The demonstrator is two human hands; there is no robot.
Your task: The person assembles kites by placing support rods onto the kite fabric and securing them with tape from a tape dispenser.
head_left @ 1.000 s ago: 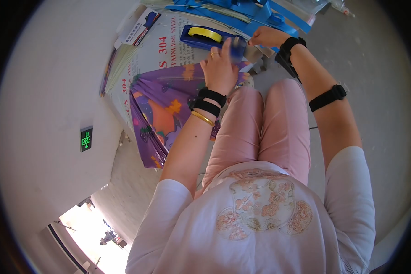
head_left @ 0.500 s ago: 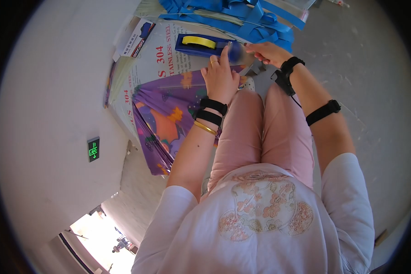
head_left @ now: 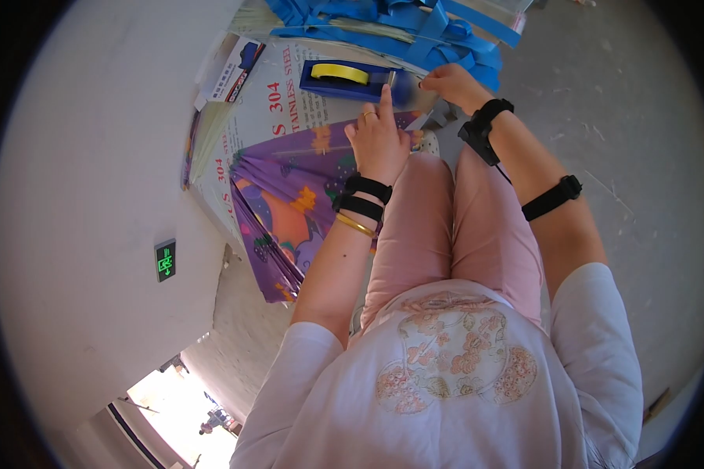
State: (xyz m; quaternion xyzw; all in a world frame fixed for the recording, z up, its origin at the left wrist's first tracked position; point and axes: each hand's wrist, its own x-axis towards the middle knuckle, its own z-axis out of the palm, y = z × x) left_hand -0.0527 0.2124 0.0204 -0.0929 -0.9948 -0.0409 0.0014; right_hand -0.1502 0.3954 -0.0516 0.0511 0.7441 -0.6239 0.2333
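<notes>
A blue tape dispenser [head_left: 332, 87] with a yellow roll [head_left: 339, 73] lies on the printed white board [head_left: 246, 109]. My left hand [head_left: 379, 137] is beside the dispenser's near side, index finger stretched toward its cutting end, other fingers partly curled. Purple patterned fabric [head_left: 297, 191] spreads under and left of that hand. Just right of the dispenser's end, my right hand [head_left: 455, 84] has thumb and index finger pinched together; what they hold is too small to make out.
Blue strips [head_left: 430, 39] are heaped at the table's far side. A printed box [head_left: 231, 72] lies at the board's upper left. Below the hands are my legs [head_left: 446, 227]. A green exit sign [head_left: 165, 260] is on the wall at left.
Against the earlier frames, my right hand has moved slightly left and down, nearer the dispenser's end. My left index finger stays by that end. The whole view has shifted a little.
</notes>
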